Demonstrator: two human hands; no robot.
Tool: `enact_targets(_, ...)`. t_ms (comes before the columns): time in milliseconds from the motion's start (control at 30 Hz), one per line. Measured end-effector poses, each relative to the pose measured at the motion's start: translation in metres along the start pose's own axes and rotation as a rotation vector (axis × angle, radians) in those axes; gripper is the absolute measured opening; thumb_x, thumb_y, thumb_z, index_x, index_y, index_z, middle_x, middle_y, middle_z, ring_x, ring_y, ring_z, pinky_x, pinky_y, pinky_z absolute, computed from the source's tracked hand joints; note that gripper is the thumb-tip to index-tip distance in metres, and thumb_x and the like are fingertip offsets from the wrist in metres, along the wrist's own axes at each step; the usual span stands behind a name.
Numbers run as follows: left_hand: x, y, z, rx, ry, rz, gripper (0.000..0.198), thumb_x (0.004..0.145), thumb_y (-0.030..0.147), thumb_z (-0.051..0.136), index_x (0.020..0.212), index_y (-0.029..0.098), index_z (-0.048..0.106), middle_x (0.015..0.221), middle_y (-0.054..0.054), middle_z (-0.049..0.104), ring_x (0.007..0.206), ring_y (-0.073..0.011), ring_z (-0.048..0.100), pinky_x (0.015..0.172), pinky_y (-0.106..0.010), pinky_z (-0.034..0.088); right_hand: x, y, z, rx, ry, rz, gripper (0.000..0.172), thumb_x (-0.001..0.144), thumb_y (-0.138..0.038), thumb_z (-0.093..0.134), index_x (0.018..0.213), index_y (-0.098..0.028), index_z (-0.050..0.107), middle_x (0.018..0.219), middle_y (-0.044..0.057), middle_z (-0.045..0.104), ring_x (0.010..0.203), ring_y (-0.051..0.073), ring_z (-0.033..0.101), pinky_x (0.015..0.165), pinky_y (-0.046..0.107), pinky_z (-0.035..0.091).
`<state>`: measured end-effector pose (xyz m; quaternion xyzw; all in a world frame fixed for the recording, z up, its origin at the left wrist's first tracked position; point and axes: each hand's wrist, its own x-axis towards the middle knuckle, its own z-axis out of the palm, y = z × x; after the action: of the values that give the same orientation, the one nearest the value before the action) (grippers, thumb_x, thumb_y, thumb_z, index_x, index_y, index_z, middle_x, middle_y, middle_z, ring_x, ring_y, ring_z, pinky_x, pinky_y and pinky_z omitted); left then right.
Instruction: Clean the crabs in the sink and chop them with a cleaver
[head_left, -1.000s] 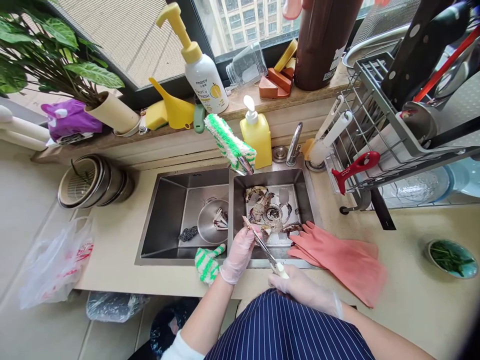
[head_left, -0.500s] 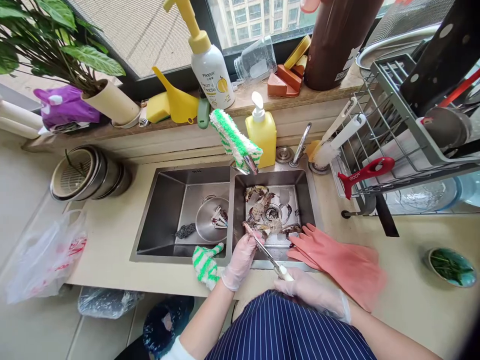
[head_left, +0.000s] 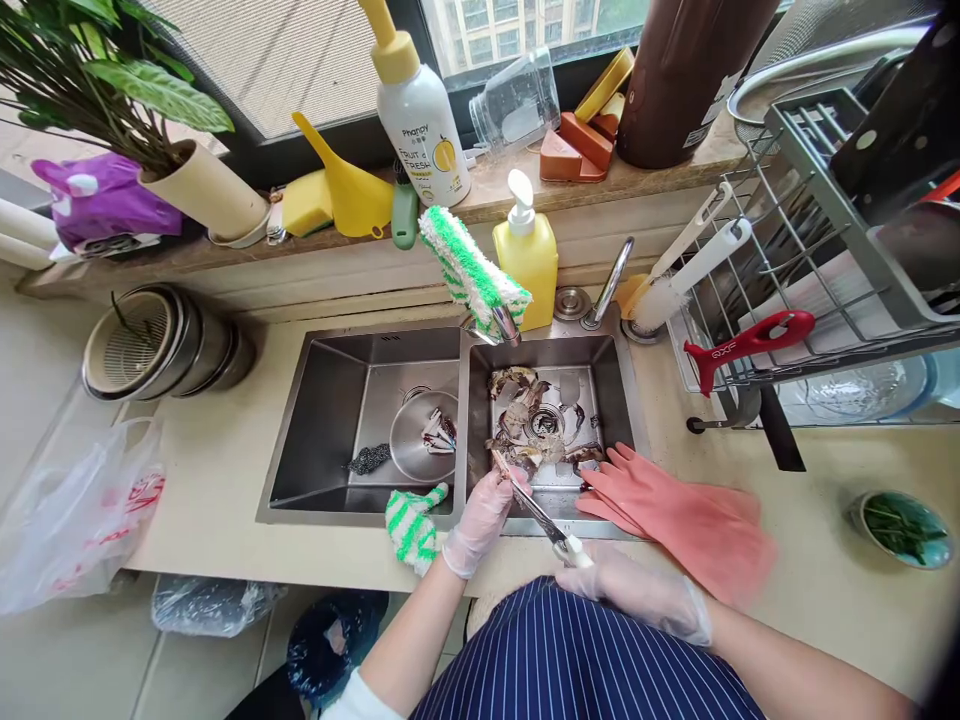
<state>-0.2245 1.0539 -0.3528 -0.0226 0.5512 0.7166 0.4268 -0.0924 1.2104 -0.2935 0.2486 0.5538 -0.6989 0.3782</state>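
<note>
Inside a clear glove, my left hand (head_left: 482, 522) is closed at the front edge of the right sink bowl. It pinches a thin pinkish-brown piece (head_left: 502, 463), whose kind I cannot make out. My right hand (head_left: 630, 582), also gloved, is wrapped around the white handle of a slim metal-bladed tool (head_left: 538, 512); whether it is a knife or scissors cannot be told. The blade slants up left to my left fingers. Beyond them, brown and pale crab pieces (head_left: 517, 405) lie around the drain in the right bowl (head_left: 480, 370).
Pink rubber gloves (head_left: 675, 510) lie over the sink's right front corner. In the left bowl are a strainer (head_left: 405, 440) and a steel scourer (head_left: 370, 459). A green-striped cloth (head_left: 411, 530) hangs at its front edge; another (head_left: 472, 265) covers the faucet. A dish rack (head_left: 810, 260) stands right.
The camera view has shifted slightly. Both hands keep nearly the same pose, with the tool and the thin piece still held.
</note>
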Motion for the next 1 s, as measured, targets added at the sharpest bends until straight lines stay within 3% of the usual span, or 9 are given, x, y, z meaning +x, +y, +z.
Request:
enact_targets(100,0.0,0.0,-0.001,-0.002,-0.017,0.013,0.032,0.077,0.044,0.075,0.082,0.013,0.068,0.081,-0.004,0.063,0.074,-0.0144,0.054,0.074,-0.027,0.041,-0.01,-0.013,-0.003,0.113,-0.094,0.087,0.021,0.075,-0.026,0.058,0.065,-0.02,0.04,0.058,-0.005,0.039,0.051,0.008,0.029,0.049,0.023,0.021)
enact_targets(300,0.001,-0.001,-0.007,0.027,-0.014,0.03,0.038,0.078,0.049,0.074,0.088,0.013,0.07,0.086,-0.006,0.066,0.079,-0.0168,0.057,0.079,-0.03,0.044,-0.017,-0.027,-0.01,0.231,-0.084,0.198,0.02,0.074,-0.027,0.067,0.069,-0.018,0.049,0.062,-0.003,0.047,0.054,0.007,0.038,0.049,0.019,0.029)
enact_targets(467,0.0,0.003,-0.015,0.152,-0.051,0.088,0.042,0.074,0.053,0.075,0.087,0.013,0.069,0.082,-0.005,0.066,0.074,-0.0159,0.056,0.074,-0.029,0.044,-0.018,-0.033,-0.025,0.223,-0.166,0.281,0.023,0.076,-0.035,0.069,0.073,-0.018,0.054,0.061,-0.002,0.051,0.048,0.006,0.043,0.045,0.017,0.037)
enact_targets(700,-0.001,0.01,-0.02,0.295,-0.138,0.016,0.044,0.07,0.051,0.078,0.089,0.013,0.07,0.083,-0.006,0.067,0.075,-0.0182,0.059,0.074,-0.03,0.046,-0.02,-0.044,-0.037,0.127,-0.187,0.393,0.022,0.079,-0.036,0.067,0.073,-0.021,0.052,0.057,-0.002,0.052,0.043,0.007,0.047,0.043,0.018,0.042)
enact_targets(900,-0.003,0.005,-0.022,0.277,-0.166,-0.019,0.038,0.069,0.045,0.08,0.088,0.014,0.07,0.084,-0.006,0.067,0.077,-0.0181,0.06,0.074,-0.03,0.046,-0.018,-0.039,-0.034,0.136,-0.188,0.405,0.025,0.072,-0.035,0.074,0.068,-0.02,0.055,0.055,-0.001,0.05,0.043,0.008,0.043,0.044,0.022,0.037)
enact_targets(1000,-0.004,0.002,-0.025,0.265,-0.145,-0.017,0.037,0.07,0.044,0.08,0.087,0.014,0.071,0.082,-0.005,0.066,0.074,-0.0176,0.058,0.073,-0.03,0.046,-0.016,-0.031,-0.025,0.071,-0.117,0.332,0.023,0.071,-0.031,0.073,0.064,-0.02,0.054,0.054,-0.001,0.049,0.044,0.008,0.039,0.044,0.023,0.034)
